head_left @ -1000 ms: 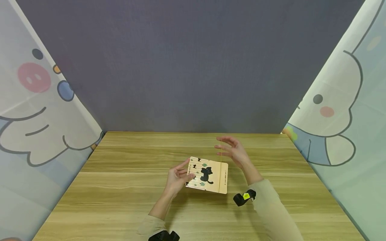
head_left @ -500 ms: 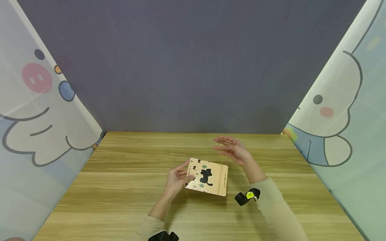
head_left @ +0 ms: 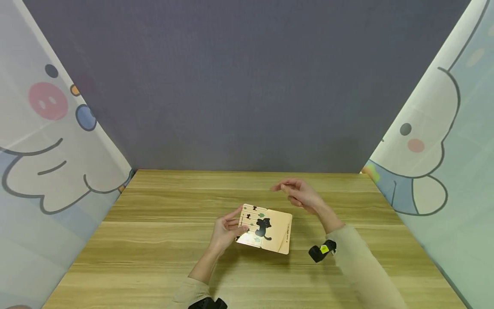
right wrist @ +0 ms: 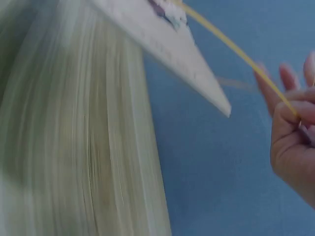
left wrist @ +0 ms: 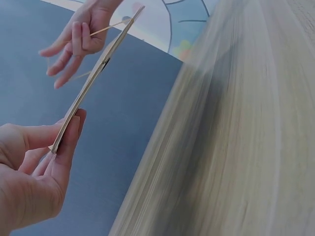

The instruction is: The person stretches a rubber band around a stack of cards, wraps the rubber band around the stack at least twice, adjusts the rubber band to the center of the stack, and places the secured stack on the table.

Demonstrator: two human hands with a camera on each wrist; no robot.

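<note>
My left hand [head_left: 227, 231] grips a thin cream notebook [head_left: 275, 223] by its left end, thumb on top and fingers beneath. On the cover are a black cat and a striped pattern with small green shapes. The left wrist view shows the notebook [left wrist: 93, 81] edge-on, tilted and raised off the table. Beyond its far corner, my right hand [head_left: 305, 197] pinches a yellow elastic band [right wrist: 236, 48] between thumb and finger. That band runs taut from the notebook to the pinch; another strand passes toward the other fingers.
The wood-grain table [head_left: 162, 240] lies under both hands. A dark grey panel [head_left: 247, 86] stands at its back edge. Cartoon-printed sheets [head_left: 50, 171] flank it left and right. Each wrist wears a black strap with a camera [head_left: 322, 250].
My right hand goes from spread fingers with the band across them to a thumb-and-finger pinch, shifting slightly right. The band's line over the cover now slants near the corner. The left hand barely moves.
</note>
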